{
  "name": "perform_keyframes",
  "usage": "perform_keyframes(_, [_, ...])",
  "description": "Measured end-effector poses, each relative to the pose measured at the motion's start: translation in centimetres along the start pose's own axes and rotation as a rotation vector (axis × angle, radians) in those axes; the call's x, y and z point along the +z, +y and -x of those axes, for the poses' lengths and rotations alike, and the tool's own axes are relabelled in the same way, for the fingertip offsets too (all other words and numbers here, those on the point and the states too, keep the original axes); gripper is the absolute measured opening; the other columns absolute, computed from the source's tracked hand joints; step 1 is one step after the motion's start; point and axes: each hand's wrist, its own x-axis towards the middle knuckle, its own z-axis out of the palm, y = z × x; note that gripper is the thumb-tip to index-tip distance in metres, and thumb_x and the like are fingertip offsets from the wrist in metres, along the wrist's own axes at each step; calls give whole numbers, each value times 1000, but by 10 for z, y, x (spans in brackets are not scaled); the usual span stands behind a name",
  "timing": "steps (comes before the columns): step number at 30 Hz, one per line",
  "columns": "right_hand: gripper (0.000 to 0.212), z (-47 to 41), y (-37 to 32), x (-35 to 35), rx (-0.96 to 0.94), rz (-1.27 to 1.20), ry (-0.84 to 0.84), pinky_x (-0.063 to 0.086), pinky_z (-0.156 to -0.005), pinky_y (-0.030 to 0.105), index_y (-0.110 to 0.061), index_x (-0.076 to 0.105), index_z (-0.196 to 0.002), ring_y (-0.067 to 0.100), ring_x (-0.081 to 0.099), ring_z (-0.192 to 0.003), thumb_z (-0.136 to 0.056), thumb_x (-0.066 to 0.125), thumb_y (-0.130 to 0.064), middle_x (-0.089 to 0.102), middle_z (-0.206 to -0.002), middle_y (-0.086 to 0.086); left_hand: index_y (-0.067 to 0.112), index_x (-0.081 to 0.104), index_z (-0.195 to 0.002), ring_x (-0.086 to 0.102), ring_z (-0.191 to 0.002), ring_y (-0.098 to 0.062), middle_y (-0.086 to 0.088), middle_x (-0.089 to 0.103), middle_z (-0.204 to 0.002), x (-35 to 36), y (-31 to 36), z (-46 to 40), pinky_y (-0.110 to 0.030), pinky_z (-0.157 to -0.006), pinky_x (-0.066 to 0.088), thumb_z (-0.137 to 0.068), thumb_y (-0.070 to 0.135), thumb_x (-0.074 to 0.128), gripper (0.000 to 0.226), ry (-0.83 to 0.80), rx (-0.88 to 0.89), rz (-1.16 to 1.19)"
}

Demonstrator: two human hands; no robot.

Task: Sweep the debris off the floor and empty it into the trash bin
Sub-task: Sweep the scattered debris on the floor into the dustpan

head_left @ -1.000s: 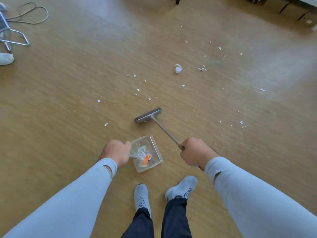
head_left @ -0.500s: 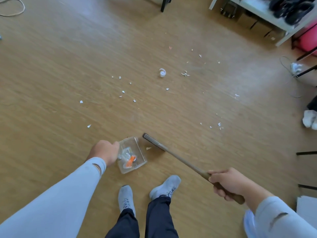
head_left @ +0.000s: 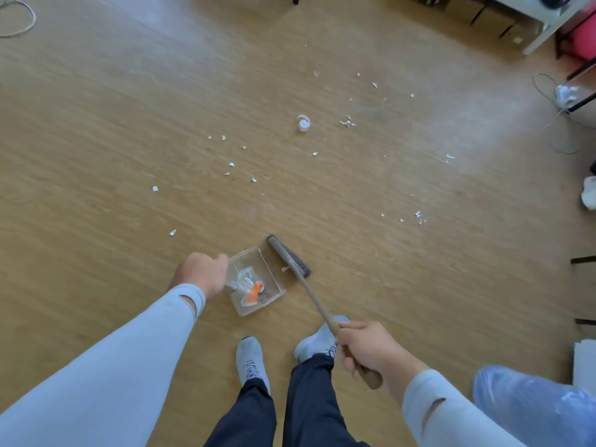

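Note:
My left hand [head_left: 201, 272] grips the handle of a clear plastic dustpan [head_left: 271, 300] that rests on the wooden floor just ahead of my feet. White scraps and an orange piece lie inside the pan. My right hand [head_left: 364, 350] holds the wooden handle of a brush [head_left: 288, 256], whose dark bristle head sits against the pan's right-hand lip, with a small scrap beside it. White debris bits [head_left: 232, 164] are scattered over the floor farther out, along with a curled white piece [head_left: 303, 122] and a cluster at the right [head_left: 417, 216].
A bin lined with a blue plastic bag [head_left: 532, 404] sits at the lower right. A white shelf unit [head_left: 545, 14] and a pink object [head_left: 585, 40] stand at the top right, with cables [head_left: 548, 95] on the floor. A cord loop [head_left: 19, 24] lies top left.
The brush head moved from out in front back to the dustpan's right lip. My right hand drew back toward my body. The dustpan stayed in my left hand.

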Motion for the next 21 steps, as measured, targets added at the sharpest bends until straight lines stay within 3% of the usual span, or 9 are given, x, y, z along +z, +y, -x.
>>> perform_keyframes(4, [30,23,8,-49,46,-246,-22,31,-37,20,-15,62,-125,16,40,-43,-96,56,-8,50,-57,9,6,62,-76,62,-69,-36,-19,75,-83,0,-4,2,-36,-65,49,-90,36,44,37,-3,17,-2])
perform_keyframes(9, [35,40,-3,-45,-41,-214,35,34,-41,22,-17,61,-126,18,43,-44,-93,57,-6,55,-65,14,2,66,-80,63,-72,-36,-20,75,-86,-6,-12,1,-36,-63,47,-95,33,42,42,-23,30,-49])
perform_keyframes(16, [45,22,-47,-28,-143,223,107,41,-45,26,-20,56,-132,18,43,-37,-88,52,-11,58,-51,9,3,60,-71,57,-71,-35,-25,72,-85,-25,-65,26,-35,-61,38,-97,20,48,34,-9,-14,-26])
perform_keyframes(21, [22,-3,-80,8,-216,393,96,39,-50,30,-18,64,-104,21,40,-41,-90,49,-9,58,-60,12,0,67,-80,50,-52,-28,-20,76,-72,-44,-92,34,-30,-54,40,-98,24,46,36,45,-163,187])
